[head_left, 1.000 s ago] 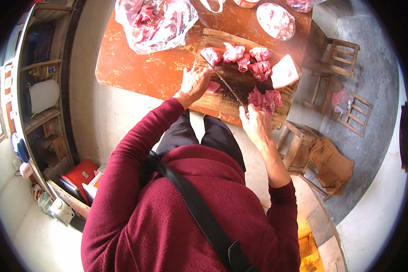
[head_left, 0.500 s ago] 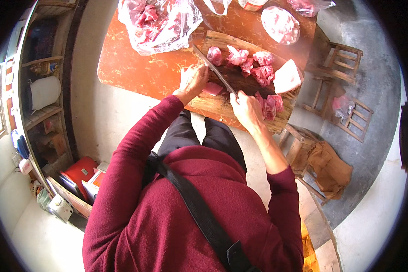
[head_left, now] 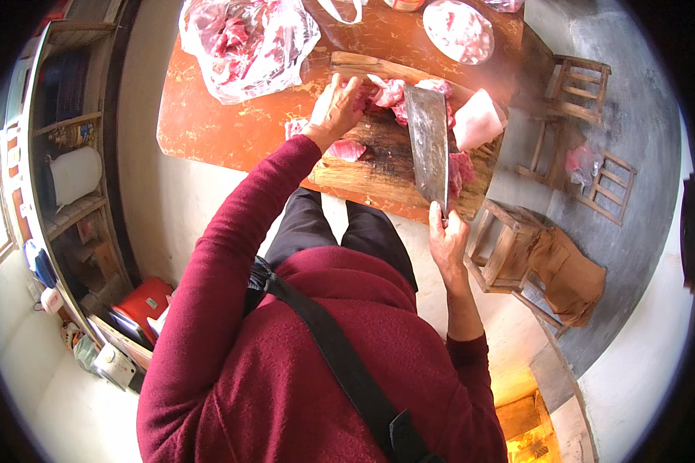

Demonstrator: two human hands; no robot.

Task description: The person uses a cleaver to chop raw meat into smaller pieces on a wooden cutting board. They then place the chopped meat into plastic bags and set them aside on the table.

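A wooden chopping board [head_left: 382, 166] lies along the table's near edge, with several chunks of raw meat on it. My right hand [head_left: 449, 238] grips the handle of a cleaver [head_left: 429, 139]; its broad grey blade points away from me over the board, covering part of the meat. At the board's far left, my left hand [head_left: 336, 112] has its fingers curled over a meat chunk [head_left: 361, 97], which they partly hide. Close to my left wrist are a smaller meat piece [head_left: 293, 127] and a flat pink slice [head_left: 346, 150]. A pale, thick slab [head_left: 479, 121] rests at the board's right.
On the red-brown table [head_left: 208, 127] sit a clear plastic bag of meat [head_left: 247, 46] and a bowl of pale pieces [head_left: 459, 32]. Wooden stools [head_left: 506, 243] stand to the right, one draped with brown cloth [head_left: 567, 274]. Shelves [head_left: 73, 123] line the left wall.
The cleaver has swung right, away from my left hand, and its blade now shows broadside. My left hand has moved from the board's near left up to a meat chunk. The view has shifted slightly.
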